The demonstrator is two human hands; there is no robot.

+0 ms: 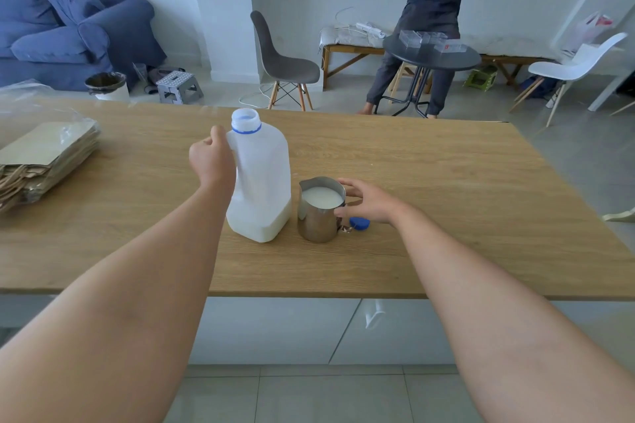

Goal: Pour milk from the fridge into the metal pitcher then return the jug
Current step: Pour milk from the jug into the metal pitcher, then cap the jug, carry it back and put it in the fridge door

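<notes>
A translucent plastic milk jug [263, 182] stands upright on the wooden table [429, 203], uncapped, with a little milk left at its bottom. My left hand [211, 156] is closed around the jug's handle. Just right of the jug stands the metal pitcher [318, 216], filled with milk nearly to the rim. My right hand [367, 201] is at the pitcher's handle, fingers curled around its far side. The blue cap [359, 224] lies on the table behind the pitcher's handle, under my right hand.
A stack of brown paper bags [44, 161] in clear plastic lies at the table's left end. Beyond the table are a grey chair [281, 62], a round black table [431, 53] with a person standing behind it, a white chair [577, 65] and a blue sofa [68, 27].
</notes>
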